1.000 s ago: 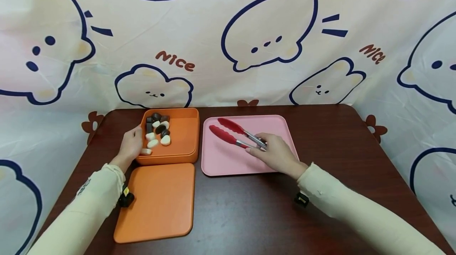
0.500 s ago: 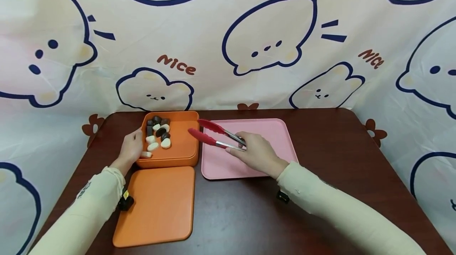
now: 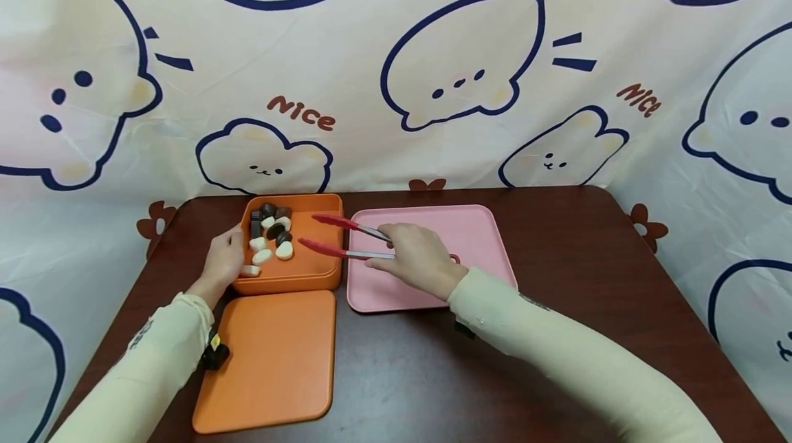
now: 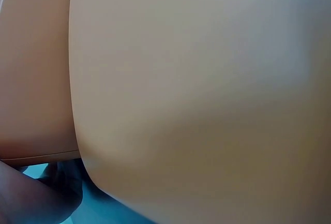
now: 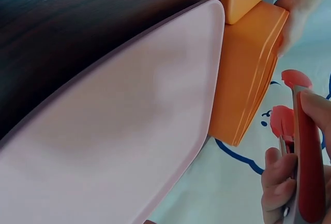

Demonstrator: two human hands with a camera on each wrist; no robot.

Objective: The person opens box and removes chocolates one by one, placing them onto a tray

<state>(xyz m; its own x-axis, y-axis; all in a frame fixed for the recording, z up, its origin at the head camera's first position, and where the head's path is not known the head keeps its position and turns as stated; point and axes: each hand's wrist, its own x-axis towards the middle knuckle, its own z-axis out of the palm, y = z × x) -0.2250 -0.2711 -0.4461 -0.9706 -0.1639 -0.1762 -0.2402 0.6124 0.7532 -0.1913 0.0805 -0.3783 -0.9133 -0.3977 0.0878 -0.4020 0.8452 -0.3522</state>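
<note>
1. Your right hand (image 3: 421, 261) grips the tongs (image 3: 324, 247) near the centre of the head view; at the right edge of the right wrist view, your thumb lies along one handle.
2. The tongs' red tips stand apart, pointing left over the right part of the box (image 3: 291, 283), clear of the pieces (image 3: 262, 256).
3. Your left hand (image 3: 224, 257) holds the box by its left side, left of centre in the head view.
4. The dark and white pieces cluster along the box's left side.
5. The pink tray (image 3: 460, 223) lies just right of the box, partly under your right hand.
6. The orange lid (image 3: 266, 360) lies at lower left, just below the box.
7. Everything rests on the brown table (image 3: 619, 305); a printed cloth (image 3: 334, 51) fills the upper frame.
</note>
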